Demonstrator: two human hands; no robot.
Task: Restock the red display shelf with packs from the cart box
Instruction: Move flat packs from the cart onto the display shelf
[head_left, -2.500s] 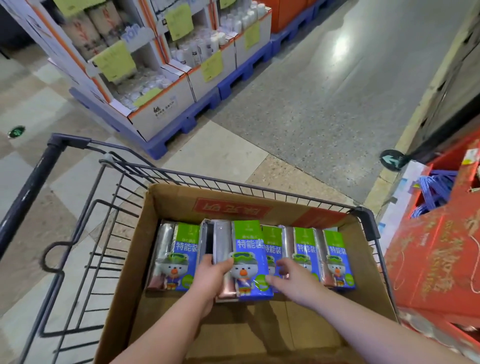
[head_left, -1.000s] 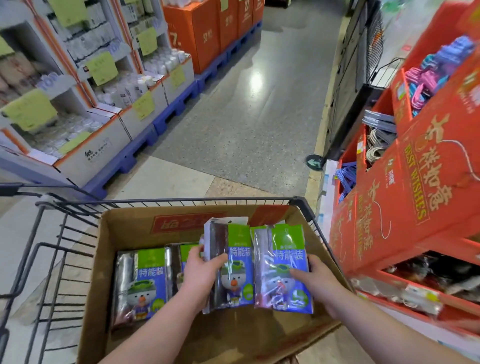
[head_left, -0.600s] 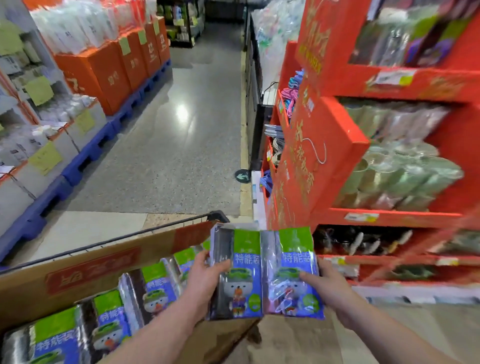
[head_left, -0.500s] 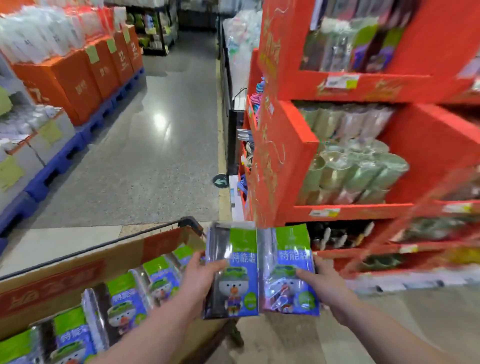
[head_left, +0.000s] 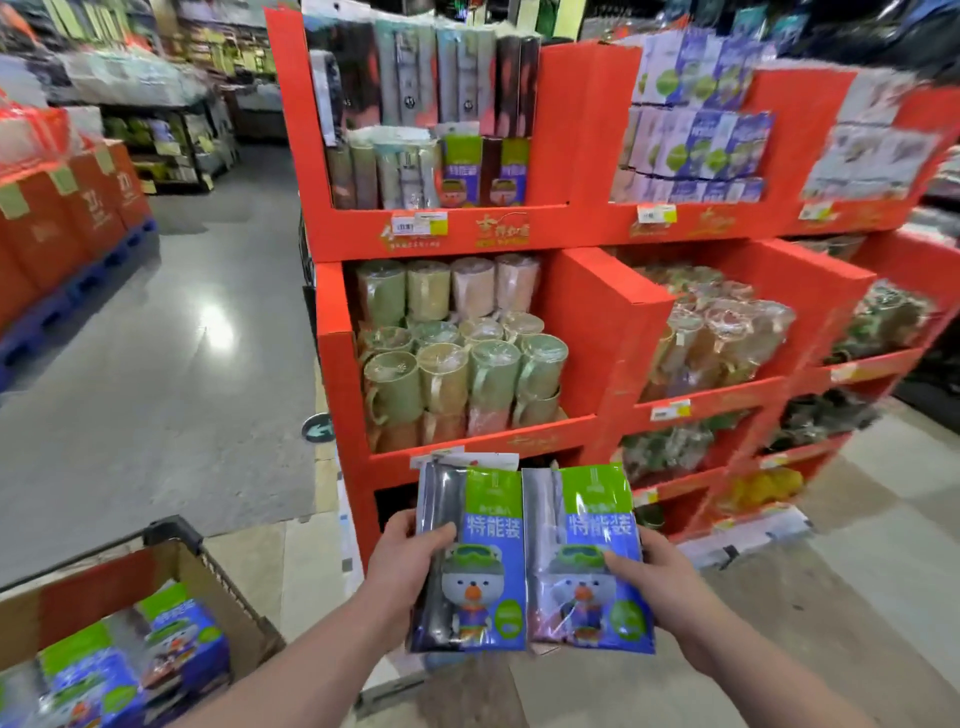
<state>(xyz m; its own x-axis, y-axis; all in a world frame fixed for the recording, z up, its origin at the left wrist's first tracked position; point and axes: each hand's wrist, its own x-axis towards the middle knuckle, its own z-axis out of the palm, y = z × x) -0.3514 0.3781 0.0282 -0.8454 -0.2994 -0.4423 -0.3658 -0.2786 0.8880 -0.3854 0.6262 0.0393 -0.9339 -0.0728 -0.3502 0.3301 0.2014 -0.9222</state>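
I hold two green-and-blue packs with a cartoon bear side by side in front of the red display shelf (head_left: 582, 156). My left hand (head_left: 402, 561) grips the left pack (head_left: 480, 566), thumb on its front. My right hand (head_left: 660, 577) grips the right pack (head_left: 582, 525) the same way. More sheets seem stacked behind the left pack. The cardboard cart box (head_left: 218, 587) sits at lower left with several more packs (head_left: 130, 670) inside. The same kind of pack (head_left: 460, 169) stands in the shelf's top-left bay.
The bay below holds wrapped mugs (head_left: 457, 358). To the right, more red bays carry glasses and other goods. Orange cartons on blue pallets (head_left: 67, 218) line the left of the grey aisle. The cart's black corner (head_left: 171, 530) is near my left arm.
I lifted two packs out of the cart box and turned right; the shelf now fills the view and the box has slid to the lower left.
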